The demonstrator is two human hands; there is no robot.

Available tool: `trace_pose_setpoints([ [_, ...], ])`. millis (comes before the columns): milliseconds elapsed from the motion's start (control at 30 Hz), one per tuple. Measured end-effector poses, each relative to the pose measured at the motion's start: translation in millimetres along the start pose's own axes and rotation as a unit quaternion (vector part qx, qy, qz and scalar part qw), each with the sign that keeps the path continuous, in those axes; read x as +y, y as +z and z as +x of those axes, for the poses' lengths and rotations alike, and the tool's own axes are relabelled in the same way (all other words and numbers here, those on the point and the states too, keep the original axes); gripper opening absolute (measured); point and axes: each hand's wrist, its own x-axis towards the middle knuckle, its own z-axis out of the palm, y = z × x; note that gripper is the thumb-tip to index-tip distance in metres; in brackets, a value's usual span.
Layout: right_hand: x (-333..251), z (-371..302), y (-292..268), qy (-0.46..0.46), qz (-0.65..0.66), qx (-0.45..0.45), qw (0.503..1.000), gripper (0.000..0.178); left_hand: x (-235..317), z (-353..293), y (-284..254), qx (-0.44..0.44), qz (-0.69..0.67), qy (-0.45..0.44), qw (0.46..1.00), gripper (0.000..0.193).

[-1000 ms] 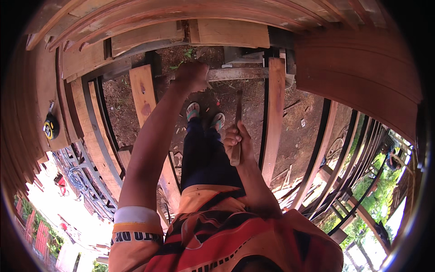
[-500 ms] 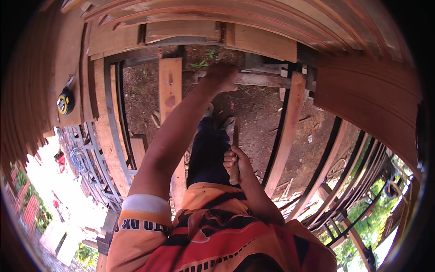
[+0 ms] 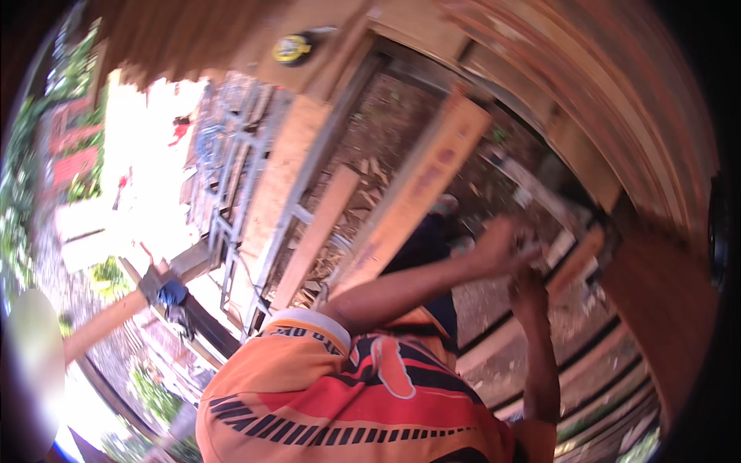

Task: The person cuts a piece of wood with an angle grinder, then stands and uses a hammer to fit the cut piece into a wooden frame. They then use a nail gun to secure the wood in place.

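My left hand (image 3: 505, 243) is stretched forward to the right, blurred, its fingers too smeared to read. Just below it and close by, my right hand (image 3: 529, 289) is closed. What it grips is hidden; the wooden stick it held earlier cannot be made out. Both hands hang over the dirt ground between beams. A stained wooden beam (image 3: 417, 193) runs slantwise to the left of my hands. A yellow and black tape measure (image 3: 293, 49) rests on a wooden board farther off.
Long grooved boards (image 3: 602, 100) curve along the far right, by a dark brown panel (image 3: 648, 301). A shorter plank (image 3: 316, 239) and wood scraps lie to the left, beside a metal lattice frame (image 3: 231, 185). Several slats run at the lower right. My legs stand between the beams.
The view has swung, so the tape measure and beams now sit farther right and tilted. My left hand has drawn back from the far frame and come close to my right hand.
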Motion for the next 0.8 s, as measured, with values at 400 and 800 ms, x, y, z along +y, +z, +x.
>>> trace_pose_setpoints([
  [400,-5.4,74.4,-76.6,0.032,0.1,-0.225,0.969,0.042,-141.6,-146.4,8.1,-0.083,0.006,-0.211,0.974,0.032],
  [800,-80.9,143.2,-164.5,-0.313,-0.289,-0.226,0.876,0.026,-132.3,-47.6,54.4,-0.026,-0.073,-0.2,0.977,0.061],
])
